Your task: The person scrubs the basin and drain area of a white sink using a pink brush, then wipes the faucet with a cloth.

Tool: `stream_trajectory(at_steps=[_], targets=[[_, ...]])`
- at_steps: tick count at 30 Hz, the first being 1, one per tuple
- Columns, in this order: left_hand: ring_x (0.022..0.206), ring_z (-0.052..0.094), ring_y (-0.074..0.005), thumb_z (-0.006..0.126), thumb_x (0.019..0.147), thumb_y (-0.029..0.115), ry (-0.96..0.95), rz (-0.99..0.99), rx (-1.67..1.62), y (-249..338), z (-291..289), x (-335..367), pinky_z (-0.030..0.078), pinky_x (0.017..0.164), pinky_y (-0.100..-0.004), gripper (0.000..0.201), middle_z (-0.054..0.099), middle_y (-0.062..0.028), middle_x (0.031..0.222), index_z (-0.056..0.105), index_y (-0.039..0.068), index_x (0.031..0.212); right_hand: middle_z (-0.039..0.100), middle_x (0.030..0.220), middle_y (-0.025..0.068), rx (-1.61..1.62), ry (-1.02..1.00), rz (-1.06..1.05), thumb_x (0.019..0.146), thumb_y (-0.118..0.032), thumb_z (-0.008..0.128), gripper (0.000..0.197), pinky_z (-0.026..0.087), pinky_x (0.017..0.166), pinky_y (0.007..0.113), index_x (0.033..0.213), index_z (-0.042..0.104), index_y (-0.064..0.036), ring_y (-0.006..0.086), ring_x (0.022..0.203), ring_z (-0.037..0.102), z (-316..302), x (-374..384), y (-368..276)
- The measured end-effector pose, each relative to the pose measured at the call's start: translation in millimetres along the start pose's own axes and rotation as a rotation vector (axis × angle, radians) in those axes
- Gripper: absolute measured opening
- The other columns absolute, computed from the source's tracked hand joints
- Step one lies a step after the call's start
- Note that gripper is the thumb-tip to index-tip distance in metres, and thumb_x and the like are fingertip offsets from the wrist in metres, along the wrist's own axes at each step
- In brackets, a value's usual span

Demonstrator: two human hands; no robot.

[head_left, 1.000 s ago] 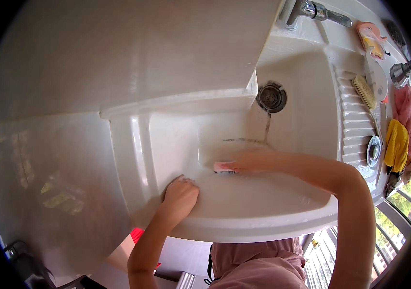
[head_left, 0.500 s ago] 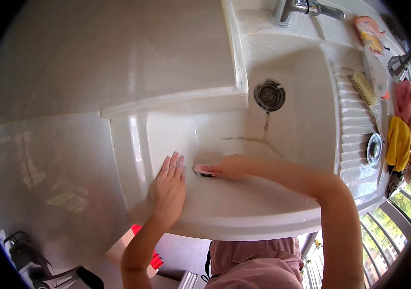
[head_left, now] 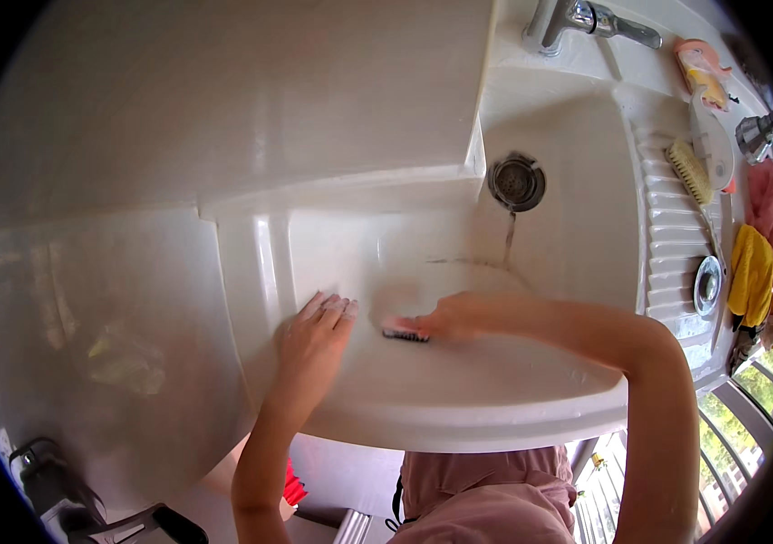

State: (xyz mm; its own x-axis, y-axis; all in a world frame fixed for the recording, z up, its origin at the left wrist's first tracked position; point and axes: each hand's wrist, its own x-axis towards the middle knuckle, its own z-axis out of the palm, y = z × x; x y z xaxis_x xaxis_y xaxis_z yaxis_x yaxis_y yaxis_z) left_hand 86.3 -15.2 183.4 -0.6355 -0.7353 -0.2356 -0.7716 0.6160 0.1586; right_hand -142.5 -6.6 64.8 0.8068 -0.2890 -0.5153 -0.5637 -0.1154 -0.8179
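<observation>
My right hand (head_left: 452,317) is closed on a small scrub brush (head_left: 405,335) with a pinkish back and dark bristles, slightly blurred. Its bristles press on the floor of the white sink basin (head_left: 359,249). Left of the brush, my left hand (head_left: 317,344) rests on the basin floor with fingers stretched out and nothing in it. Dark stain lines (head_left: 510,238) run along the basin floor below the round metal drain (head_left: 517,181).
A chrome faucet (head_left: 586,20) stands at the far edge. On the ribbed drainboard (head_left: 663,240) to the right lie a long-handled brush (head_left: 690,172) and a round metal stopper (head_left: 707,285). Yellow gloves (head_left: 751,275) hang beyond. A raised white block (head_left: 314,91) borders the basin at upper left.
The brush and my right hand have shifted slightly right and nearer to me. My left hand's fingers are drawn back a little. The whole view has moved slightly.
</observation>
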Motion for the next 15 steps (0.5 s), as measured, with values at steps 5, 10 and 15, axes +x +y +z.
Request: stream_trajectory(at_steps=[5,10,15], targets=[[0.106,0.056,-0.0327,0.049,0.078,0.000,0.021,-0.014,-0.127,-3.5,-3.7,4.3,0.043,0.097,-0.0434,0.033,0.062,-0.0124,0.109,0.060,0.001,0.110,0.065,0.090,0.0160,-0.082,-0.019,-0.105,0.098,-0.036,0.032,0.040,0.049,0.074,0.047,0.138,0.033,-0.0350,0.0383,0.080,0.063,0.5,-7.5,-44.9],[0.104,0.057,-0.0307,0.051,0.077,-0.001,0.043,-0.006,-0.095,-10.2,3.0,2.8,0.043,0.097,-0.0428,0.035,0.063,-0.0120,0.107,0.060,0.003,0.110,0.063,0.080,0.0207,-0.067,-0.028,-0.157,0.098,-0.035,0.034,0.042,0.049,0.071,0.049,0.139,0.031,-0.0349,0.0399,0.077,0.062,4.9,-7.8,-65.1],[0.104,0.057,-0.0288,0.053,0.081,0.003,0.028,0.002,-0.029,-3.9,9.2,5.4,0.042,0.097,-0.0419,0.029,0.064,-0.0116,0.106,0.061,0.004,0.109,0.063,0.081,0.0201,0.022,0.042,-0.075,0.098,-0.037,0.034,0.039,0.049,0.071,0.050,0.136,0.035,-0.0321,0.0401,0.077,0.062,10.3,-22.0,-35.4]])
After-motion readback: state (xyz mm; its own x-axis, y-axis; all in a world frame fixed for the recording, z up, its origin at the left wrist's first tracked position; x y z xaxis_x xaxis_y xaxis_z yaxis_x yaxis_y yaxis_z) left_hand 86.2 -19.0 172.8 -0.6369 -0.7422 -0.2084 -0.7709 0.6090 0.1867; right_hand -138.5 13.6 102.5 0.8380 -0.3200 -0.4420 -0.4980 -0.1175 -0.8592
